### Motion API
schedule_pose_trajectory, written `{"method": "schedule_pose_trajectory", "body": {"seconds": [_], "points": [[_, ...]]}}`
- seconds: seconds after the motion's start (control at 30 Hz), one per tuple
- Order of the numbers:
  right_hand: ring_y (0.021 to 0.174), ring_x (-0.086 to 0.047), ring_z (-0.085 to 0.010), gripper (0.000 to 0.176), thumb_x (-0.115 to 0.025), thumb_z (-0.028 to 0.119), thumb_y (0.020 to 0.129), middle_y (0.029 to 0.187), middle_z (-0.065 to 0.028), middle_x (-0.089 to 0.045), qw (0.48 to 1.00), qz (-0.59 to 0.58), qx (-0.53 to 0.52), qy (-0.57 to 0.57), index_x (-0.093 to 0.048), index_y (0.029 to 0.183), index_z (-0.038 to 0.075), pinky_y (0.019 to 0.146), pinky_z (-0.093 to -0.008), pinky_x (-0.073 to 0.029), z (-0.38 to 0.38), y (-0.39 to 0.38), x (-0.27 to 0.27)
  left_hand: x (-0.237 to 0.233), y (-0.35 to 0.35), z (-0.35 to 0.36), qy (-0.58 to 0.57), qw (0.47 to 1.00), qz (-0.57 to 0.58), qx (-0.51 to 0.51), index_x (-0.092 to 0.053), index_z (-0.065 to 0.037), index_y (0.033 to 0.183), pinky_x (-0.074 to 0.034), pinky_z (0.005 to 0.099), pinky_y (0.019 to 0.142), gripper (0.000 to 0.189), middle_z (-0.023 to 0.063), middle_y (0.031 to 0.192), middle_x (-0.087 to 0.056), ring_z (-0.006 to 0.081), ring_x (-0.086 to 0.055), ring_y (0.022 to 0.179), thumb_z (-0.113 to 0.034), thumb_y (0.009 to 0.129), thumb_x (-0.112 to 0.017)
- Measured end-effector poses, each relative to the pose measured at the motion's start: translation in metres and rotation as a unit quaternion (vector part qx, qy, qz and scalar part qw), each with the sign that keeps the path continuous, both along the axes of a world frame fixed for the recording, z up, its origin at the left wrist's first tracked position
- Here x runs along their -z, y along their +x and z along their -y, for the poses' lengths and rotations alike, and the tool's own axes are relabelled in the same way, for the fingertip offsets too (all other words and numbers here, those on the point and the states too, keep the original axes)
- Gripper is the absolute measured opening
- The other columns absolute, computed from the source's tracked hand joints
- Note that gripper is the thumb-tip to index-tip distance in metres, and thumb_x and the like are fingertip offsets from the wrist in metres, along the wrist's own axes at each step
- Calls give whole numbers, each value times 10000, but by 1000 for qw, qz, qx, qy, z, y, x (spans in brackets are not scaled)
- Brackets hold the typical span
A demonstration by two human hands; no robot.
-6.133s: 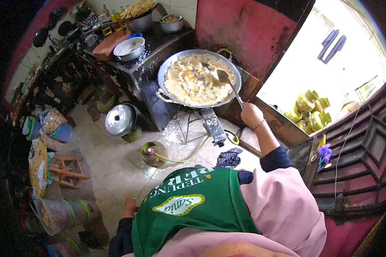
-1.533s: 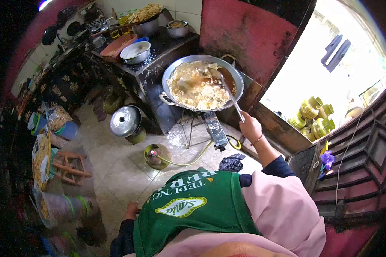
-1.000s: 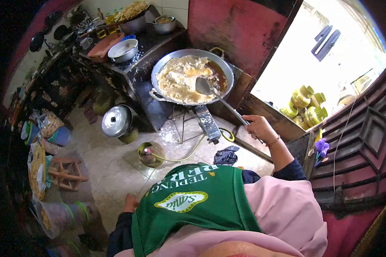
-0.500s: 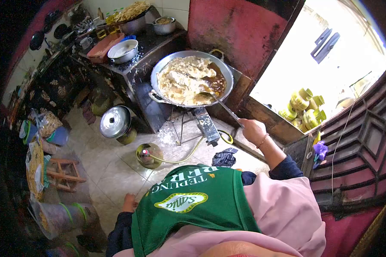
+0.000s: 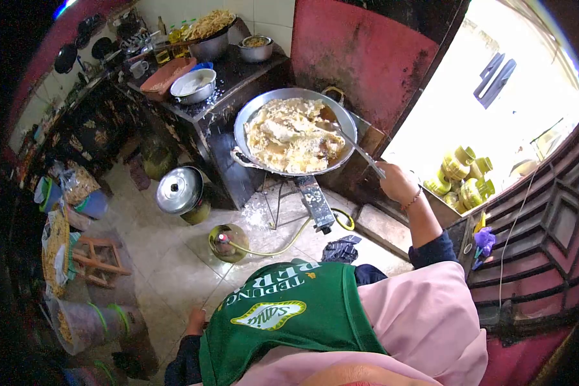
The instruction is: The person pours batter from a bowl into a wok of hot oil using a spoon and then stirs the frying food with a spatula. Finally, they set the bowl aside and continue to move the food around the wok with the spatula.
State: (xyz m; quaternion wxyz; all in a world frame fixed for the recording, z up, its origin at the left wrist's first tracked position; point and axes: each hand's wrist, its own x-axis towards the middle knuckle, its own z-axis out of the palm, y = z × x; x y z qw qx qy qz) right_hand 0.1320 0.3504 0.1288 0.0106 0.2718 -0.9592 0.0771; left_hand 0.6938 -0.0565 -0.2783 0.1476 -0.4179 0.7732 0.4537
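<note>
My right hand (image 5: 400, 184) is closed round the handle of a long metal spatula (image 5: 361, 152). Its far end dips into a wide metal wok (image 5: 242, 114) at the right side, where the blade is hidden. Pale, battered fried food (image 5: 296, 135) fills most of the wok, with brown oil showing along the right edge. The wok sits over a burner stand (image 5: 314, 201) on the floor. Low beside my green apron (image 5: 315, 302), my left hand (image 5: 196, 320) hangs away from the wok, its fingers mostly hidden.
A gas cylinder (image 5: 228, 248) with a hose stands before me, and a lidded pot (image 5: 179, 190) is to its left. The counter (image 5: 238, 77) holds a metal basin (image 5: 193, 86) and a heaped pan of fried food (image 5: 210, 40). Green cylinders (image 5: 460, 177) stand outside the doorway.
My right hand has moved the spatula from the lower middle of the wok to its right side. The food has shifted, covering more of the lower wok. The view has tilted slightly.
</note>
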Motion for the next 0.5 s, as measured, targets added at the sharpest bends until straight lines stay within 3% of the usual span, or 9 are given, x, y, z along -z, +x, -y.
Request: {"method": "schedule_pose_trajectory", "body": {"seconds": [0.1, 0.17, 0.2, 0.27, 0.3, 0.33, 0.4, 0.43, 0.5], "points": [[862, -585, -354, 336, -456, 50, 703, 908, -184, -612, 997, 3, 13, -74, -577, 1016, 55, 764, -398, -473, 18, -37, 15, -8, 5, -4, 7, 1000, 12, 4, -573, -26, 846, -481, 452, 480, 204, 153, 687, -566, 325, -606, 623, -177, 814, -439], [753, -608, -325, 281, -476, 65, 731, 838, -179, -621, 993, 28, 44, -107, -582, 991, 46, 669, -384, -493, 22, -98, 65, -16, 2, -3, 55, 997, 59, -4, -587, -31, 835, -486, 459, 485, 196, 149, 690, -570, 330, -612, 633, -158, 815, -440], [698, -619, -311, 254, -485, 72, 745, 802, -177, -625, 990, 40, 59, -123, -584, 978, 42, 621, -377, -503, 19, -131, 98, -18, 4, -3, -7, 997, 51, 59, -581, -32, 850, -489, 457, 484, 190, 154, 692, -566, 331, -611, 626, -158, 821, -442], [573, -592, -247, 200, -510, 96, 778, 709, -133, -607, 851, 365, 54, -374, -584, 953, 32, 492, -339, -473, 0, -189, 152, -14, 13, -4, -132, 974, 34, 181, -568, -35, 881, -495, 453, 481, 179, 163, 696, -557, 332, -610, 611, -158, 833, -446], [511, -578, -215, 178, -522, 108, 795, 662, -111, -598, 718, 508, 45, -473, -584, 941, 28, 427, -320, -457, -1, -208, 161, -12, 12, -7, -91, 991, 42, 93, -550, -37, 918, -494, 452, 477, 188, 169, 709, -558, 332, -608, 607, -174, 837, -449], [438, -499, -118, 178, -552, 131, 819, 586, -37, -534, 790, 413, 54, -451, -578, 955, 19, 337, -244, -359, 13, -194, 156, -7, 9, -10, -49, 998, 49, 4, -531, -38, 954, -492, 450, 473, 205, 176, 723, -559, 333, -607, 602, -189, 841, -452], [489, -539, -167, 314, -569, 76, 800, 663, -104, -568, 784, 416, 69, -455, -509, 1094, -16, 365, -291, -411, 32, -210, 187, 1, 5, -20, 40, 982, 63, -172, -495, -40, 1028, -490, 446, 466, 256, 189, 750, -561, 334, -604, 593, -220, 849, -458], [510, -536, -154, 381, -540, 35, 812, 693, -103, -558, 659, 508, 51, -552, -445, 1175, -31, 367, -264, -402, 36, -211, 199, 3, 5, -26, 84, 960, 69, -257, -477, -41, 1064, -488, 445, 462, 287, 195, 764, -561, 334, -603, 589, -236, 853, -461], [523, -508, -136, 437, -521, 8, 815, 697, -70, -527, 674, 490, 68, -548, -396, 1232, -34, 378, -230, -387, 48, -199, 205, -2, 6, -35, 110, 929, 71, -345, -455, -44, 1110, -483, 439, 454, 337, 199, 790, -565, 333, -599, 578, -266, 856, -466]]}}
